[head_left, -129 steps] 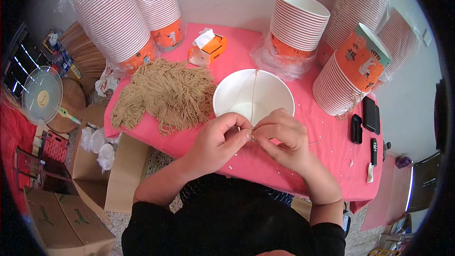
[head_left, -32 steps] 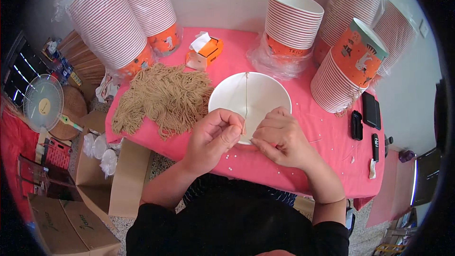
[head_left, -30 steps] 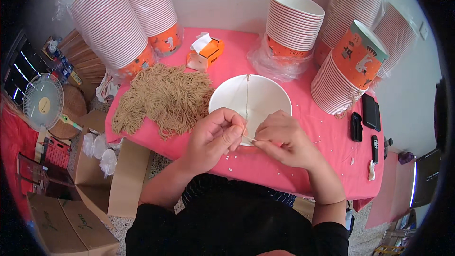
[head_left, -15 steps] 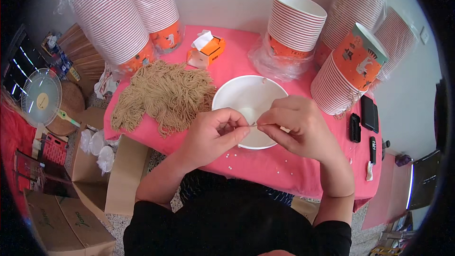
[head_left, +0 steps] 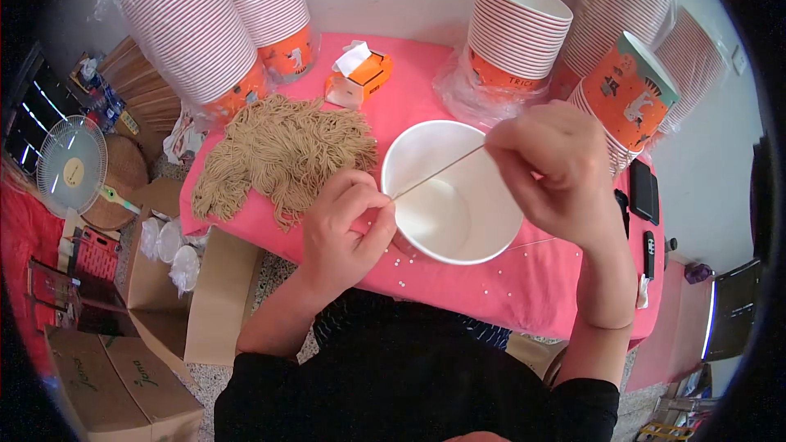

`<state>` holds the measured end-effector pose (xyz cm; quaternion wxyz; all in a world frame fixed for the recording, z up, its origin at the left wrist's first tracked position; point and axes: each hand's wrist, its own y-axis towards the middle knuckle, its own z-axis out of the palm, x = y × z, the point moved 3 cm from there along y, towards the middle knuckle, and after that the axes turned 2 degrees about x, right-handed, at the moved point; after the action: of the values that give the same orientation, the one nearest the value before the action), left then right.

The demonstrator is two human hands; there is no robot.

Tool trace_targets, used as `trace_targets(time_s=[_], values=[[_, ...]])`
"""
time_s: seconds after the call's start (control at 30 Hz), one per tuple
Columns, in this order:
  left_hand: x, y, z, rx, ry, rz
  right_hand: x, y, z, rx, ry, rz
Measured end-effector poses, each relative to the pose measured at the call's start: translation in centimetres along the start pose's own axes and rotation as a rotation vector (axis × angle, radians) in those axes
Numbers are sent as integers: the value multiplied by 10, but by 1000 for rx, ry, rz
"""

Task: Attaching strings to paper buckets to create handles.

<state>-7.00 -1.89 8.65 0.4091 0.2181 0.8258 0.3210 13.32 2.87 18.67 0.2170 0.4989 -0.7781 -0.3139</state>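
- Because the tan cord (head_left: 438, 173) runs straight between 2 hands, the grip appears meant to keep it taut
- Left hand (head_left: 344, 225): thumb and index finger closed on the cord's lower end, just beside the tub's rim
- Right hand (head_left: 557, 168): fingers gripping the upper end, overlapping the tub's far right rim in view
- Cord position: across the mouth of the white tub (head_left: 491, 221); contact with it cannot be told
- Cord heap (head_left: 282, 155): on the tabletop (head_left: 409, 74), left side, presumably for easy reach
- Nested tubs (head_left: 520, 33): towards the back, apparently leaving working room
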Motion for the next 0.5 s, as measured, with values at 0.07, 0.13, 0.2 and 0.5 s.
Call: trace_targets(time_s=[0.07,0.13,0.2,0.5], values=[[7,-2,-1,-2,18,-45,4,2,-4,-33,-18,2],[17,-1,3,120,-107,-145,12,4,-5,-66,1,-6],[27,-2,14,94,-365,-295,13,3,1,-38,42,-17],[34,-7,39,418,-585,-515,-31,-3,19,-30,135,342]])
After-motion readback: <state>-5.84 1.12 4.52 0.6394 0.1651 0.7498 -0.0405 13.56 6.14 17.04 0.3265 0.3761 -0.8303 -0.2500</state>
